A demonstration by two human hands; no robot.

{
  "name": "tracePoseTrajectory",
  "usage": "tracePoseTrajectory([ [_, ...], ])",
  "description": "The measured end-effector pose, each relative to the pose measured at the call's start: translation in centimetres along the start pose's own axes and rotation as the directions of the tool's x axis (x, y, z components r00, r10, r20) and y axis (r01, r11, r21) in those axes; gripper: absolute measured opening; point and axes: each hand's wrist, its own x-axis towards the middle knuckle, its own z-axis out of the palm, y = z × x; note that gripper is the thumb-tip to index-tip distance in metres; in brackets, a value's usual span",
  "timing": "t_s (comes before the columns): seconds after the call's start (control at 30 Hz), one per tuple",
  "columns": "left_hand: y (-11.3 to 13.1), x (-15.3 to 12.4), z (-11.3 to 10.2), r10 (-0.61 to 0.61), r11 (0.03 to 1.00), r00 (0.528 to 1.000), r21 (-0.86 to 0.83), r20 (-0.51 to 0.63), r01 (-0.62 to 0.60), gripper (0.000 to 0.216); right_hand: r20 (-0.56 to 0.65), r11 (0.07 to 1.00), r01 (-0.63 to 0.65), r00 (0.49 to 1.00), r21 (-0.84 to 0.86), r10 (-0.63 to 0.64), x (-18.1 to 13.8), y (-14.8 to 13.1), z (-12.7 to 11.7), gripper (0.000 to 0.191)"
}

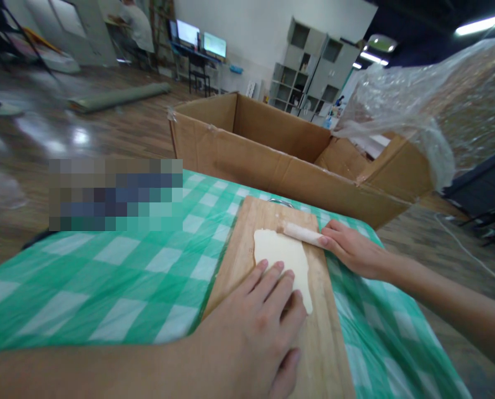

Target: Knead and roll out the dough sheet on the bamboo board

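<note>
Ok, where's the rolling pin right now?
The pin is in the right hand, right of centre in the head view, at the far edge of the dough on the board.

No legible lettering, numbers or signs. Two lit monitors [215, 45] stand far left; screen contents too small to read.

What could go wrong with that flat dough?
The dough looks thin, so it might tear if the left hand, whose fingers lie over it, pushes too hard.
The right hand grips only one end of the rolling pin, so it could press unevenly.
The board sits on a creased tablecloth, so it might slip.
</note>
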Motion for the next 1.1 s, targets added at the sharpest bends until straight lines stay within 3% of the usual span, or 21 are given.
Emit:
tracePoseTrajectory([
  [0.13,-0.2,0.0,0.2,0.01,1.0,1.0,-0.002,0.0,-0.01,0.05,-0.054,0.996,-0.006,0.999,-0.094,0.0,-0.5,-0.6,0.3,0.046],
  [0.23,-0.1,0.1,0.2,-0.006,1.0,1.0,0.001,0.001,0.006,0.05,-0.024,0.988,0.003,1.0,-0.152,-0.007,-0.2,-0.7,0.1,0.048],
  [0.53,0.3,0.1,-0.1,-0.035,0.999,0.999,-0.007,-0.01,0.035,0.048,0.107,0.997,0.066,0.992,0.037,-0.07,1.1,-0.5,-1.0,0.049],
  [0.77,0.0,-0.2,0.0,-0.003,1.0,1.0,0.017,-0.012,0.003,0.051,0.005,0.981,-0.081,0.997,0.173,0.082,0.3,-0.9,-0.4,0.056],
  [1.0,-0.2,0.0,0.5,-0.002,0.999,1.0,0.048,-0.016,0.003,0.052,0.025,0.999,0.011,1.0,-0.035,-0.01,0.3,-0.1,0.0,0.05],
  [1.1,-0.1,0.0,0.7,0.005,0.998,1.0,0.059,-0.027,-0.003,0.051,0.041,0.999,0.01,0.999,-0.038,-0.009,0.7,0.2,-0.1,0.049],
])
